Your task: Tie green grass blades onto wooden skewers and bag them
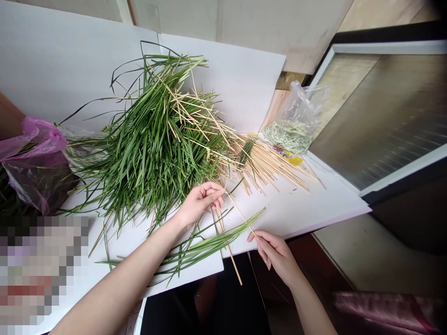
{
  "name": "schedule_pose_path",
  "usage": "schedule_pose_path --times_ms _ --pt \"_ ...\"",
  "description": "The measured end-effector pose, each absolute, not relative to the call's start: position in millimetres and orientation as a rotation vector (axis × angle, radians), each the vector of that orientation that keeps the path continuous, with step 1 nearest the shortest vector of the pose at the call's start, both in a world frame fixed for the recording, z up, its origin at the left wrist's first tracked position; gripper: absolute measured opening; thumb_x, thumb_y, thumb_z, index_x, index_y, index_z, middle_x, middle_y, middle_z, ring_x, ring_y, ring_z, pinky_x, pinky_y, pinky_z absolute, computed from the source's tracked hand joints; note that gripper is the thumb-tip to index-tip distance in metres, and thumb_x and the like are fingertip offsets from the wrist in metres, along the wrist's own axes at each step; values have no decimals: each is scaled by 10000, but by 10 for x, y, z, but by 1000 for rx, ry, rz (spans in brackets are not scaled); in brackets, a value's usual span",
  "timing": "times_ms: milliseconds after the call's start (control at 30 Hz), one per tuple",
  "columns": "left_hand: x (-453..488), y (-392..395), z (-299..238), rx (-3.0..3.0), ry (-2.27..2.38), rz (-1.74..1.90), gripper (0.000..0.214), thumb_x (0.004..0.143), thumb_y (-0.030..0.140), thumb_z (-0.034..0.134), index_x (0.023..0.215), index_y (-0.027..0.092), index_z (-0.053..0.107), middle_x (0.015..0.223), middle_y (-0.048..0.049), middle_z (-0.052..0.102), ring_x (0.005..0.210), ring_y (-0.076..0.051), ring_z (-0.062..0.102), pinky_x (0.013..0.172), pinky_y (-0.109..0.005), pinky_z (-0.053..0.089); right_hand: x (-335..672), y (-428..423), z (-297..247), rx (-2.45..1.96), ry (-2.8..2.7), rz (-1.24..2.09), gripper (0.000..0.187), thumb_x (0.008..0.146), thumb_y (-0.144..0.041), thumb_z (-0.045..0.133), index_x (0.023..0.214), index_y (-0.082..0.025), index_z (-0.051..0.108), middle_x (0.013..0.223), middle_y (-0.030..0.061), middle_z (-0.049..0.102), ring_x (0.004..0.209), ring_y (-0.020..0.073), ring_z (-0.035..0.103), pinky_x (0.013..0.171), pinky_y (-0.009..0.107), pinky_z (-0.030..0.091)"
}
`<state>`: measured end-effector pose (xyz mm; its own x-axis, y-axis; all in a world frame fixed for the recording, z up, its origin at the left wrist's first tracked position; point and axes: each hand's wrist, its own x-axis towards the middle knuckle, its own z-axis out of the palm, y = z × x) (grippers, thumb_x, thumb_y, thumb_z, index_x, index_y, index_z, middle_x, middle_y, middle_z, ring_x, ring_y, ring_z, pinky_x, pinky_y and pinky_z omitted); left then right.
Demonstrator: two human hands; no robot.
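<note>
**Right hand pinches bamboo skewer (240, 214) on white board (296, 209)**
Skewer lies at 4 o'clock; right hand (275, 256) grips it close for control. Curled left hand (200, 202): hold unclear. Grass heap (153, 139) at 11 o'clock.

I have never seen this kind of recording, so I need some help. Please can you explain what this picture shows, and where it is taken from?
This picture comes from a camera worn on a person's head, looking forward and down. No machine appears; the two bare arms are the wearer's own. On a white board lies a heap of long green leaves, mixed with many thin wooden sticks. The right hand pinches one thin stick in its fingers. The left hand is curled at the heap's edge; I cannot tell whether it holds anything. Below it lies a loose bunch of leaves.
</note>
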<state>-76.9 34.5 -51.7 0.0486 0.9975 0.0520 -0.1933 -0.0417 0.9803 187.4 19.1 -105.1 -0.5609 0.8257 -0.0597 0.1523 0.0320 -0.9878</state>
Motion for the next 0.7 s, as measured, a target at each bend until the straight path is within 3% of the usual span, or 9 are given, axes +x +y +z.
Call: schedule_pose_path --times_ms 367,700 --pt "-722 353 -572 1050 994 1380 359 666 310 898 894 109 707 712 -40 751 604 -135 692 596 -233 543 1887 202 -1071 -976 -1776 1575 365 1017 -483 473 969 -175 662 513 -91 357 405 113 346 437 227 301" --pt "-733 355 -567 1050 1008 1453 356 665 299 898 925 109 748 749 -70 776 637 -164 721 619 -260 579 1898 199 -1063 -982 -1787 1579 368 1022 -483 470 976 -175 667 516 -87 361 416 119 351 447 230 306"
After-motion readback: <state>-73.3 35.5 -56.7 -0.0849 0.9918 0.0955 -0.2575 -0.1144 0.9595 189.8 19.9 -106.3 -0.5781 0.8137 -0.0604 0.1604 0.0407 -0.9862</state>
